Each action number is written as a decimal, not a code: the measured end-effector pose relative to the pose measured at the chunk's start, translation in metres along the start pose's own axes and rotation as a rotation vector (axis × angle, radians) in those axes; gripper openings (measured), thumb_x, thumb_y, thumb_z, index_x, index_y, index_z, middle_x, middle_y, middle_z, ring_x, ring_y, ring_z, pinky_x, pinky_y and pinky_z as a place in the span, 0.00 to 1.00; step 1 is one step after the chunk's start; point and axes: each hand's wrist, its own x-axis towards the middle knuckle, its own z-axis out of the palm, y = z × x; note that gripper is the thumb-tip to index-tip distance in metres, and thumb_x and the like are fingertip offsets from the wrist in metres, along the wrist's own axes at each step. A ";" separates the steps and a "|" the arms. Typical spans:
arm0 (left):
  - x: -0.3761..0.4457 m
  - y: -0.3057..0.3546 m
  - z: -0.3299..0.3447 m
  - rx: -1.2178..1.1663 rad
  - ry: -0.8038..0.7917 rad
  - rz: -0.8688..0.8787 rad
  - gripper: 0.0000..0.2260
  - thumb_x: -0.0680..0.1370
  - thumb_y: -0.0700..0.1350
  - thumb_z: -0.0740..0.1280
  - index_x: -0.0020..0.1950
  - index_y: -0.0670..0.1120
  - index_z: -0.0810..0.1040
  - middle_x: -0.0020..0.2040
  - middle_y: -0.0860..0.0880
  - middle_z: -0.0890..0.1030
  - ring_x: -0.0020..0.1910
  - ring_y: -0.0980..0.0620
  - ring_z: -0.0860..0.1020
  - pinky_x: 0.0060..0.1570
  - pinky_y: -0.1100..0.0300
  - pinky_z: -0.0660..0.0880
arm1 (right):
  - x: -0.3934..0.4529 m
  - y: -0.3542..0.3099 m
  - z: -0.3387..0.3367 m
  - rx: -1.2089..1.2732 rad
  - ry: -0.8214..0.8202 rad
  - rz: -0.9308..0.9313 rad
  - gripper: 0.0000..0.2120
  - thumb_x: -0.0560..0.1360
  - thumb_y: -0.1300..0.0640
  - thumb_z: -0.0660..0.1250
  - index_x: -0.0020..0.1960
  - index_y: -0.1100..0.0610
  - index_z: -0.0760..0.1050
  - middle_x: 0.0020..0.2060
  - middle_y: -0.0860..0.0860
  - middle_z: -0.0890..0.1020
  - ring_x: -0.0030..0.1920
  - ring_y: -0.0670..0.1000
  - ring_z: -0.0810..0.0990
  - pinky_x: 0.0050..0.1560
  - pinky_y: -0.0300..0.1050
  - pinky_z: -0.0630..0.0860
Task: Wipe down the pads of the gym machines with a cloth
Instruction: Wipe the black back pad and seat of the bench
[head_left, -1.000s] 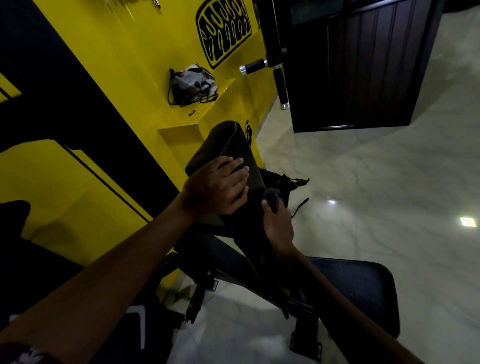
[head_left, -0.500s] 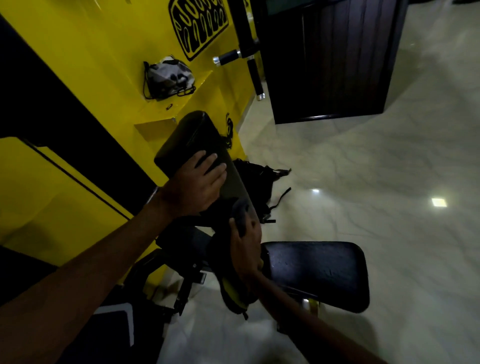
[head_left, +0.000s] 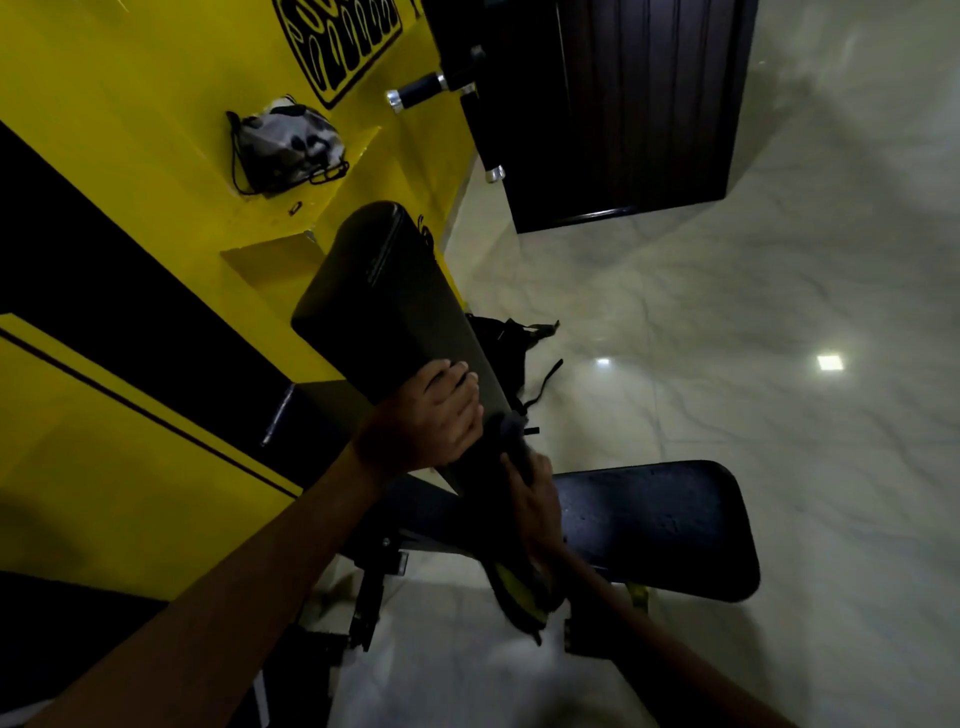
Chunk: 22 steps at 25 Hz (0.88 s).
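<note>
A black padded backrest (head_left: 382, 291) of a gym bench rises at a slant toward the yellow wall. My left hand (head_left: 439, 415) grips its lower end, fingers curled over the pad's edge. My right hand (head_left: 532, 501) holds a dark cloth (head_left: 511, 434) with a yellow part (head_left: 519, 590) hanging below, pressed against the backrest's lower right side. The black seat pad (head_left: 660, 525) lies flat to the right of my right hand.
A yellow ledge (head_left: 332, 176) on the wall holds a grey patterned bag (head_left: 288, 145). A dark bag with straps (head_left: 511, 345) lies on the marble floor (head_left: 779, 312) behind the bench. A dark door (head_left: 639, 104) and a machine handle (head_left: 421, 91) stand at the back.
My left hand has slid down the backrest toward its lower end. My right hand with the cloth stayed low on the pad's side, and the view shifted.
</note>
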 end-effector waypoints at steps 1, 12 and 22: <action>-0.001 0.001 0.003 -0.005 0.023 0.001 0.09 0.72 0.43 0.67 0.37 0.41 0.83 0.43 0.43 0.85 0.44 0.46 0.83 0.53 0.53 0.69 | 0.016 -0.006 -0.003 -0.032 0.010 0.000 0.16 0.78 0.48 0.60 0.58 0.59 0.73 0.50 0.53 0.78 0.50 0.53 0.77 0.45 0.42 0.74; 0.000 0.001 0.004 0.004 0.011 -0.039 0.11 0.74 0.45 0.65 0.42 0.42 0.85 0.44 0.46 0.85 0.44 0.48 0.83 0.55 0.54 0.68 | 0.060 0.014 0.008 -0.064 0.074 -0.081 0.35 0.68 0.26 0.54 0.59 0.53 0.73 0.55 0.57 0.77 0.52 0.55 0.78 0.53 0.59 0.76; 0.002 0.002 0.000 0.012 -0.052 -0.058 0.11 0.72 0.47 0.66 0.42 0.43 0.85 0.45 0.48 0.85 0.46 0.50 0.83 0.55 0.55 0.69 | 0.075 0.043 0.003 -0.017 0.097 -0.045 0.26 0.72 0.33 0.56 0.59 0.50 0.72 0.55 0.52 0.77 0.54 0.52 0.77 0.56 0.55 0.75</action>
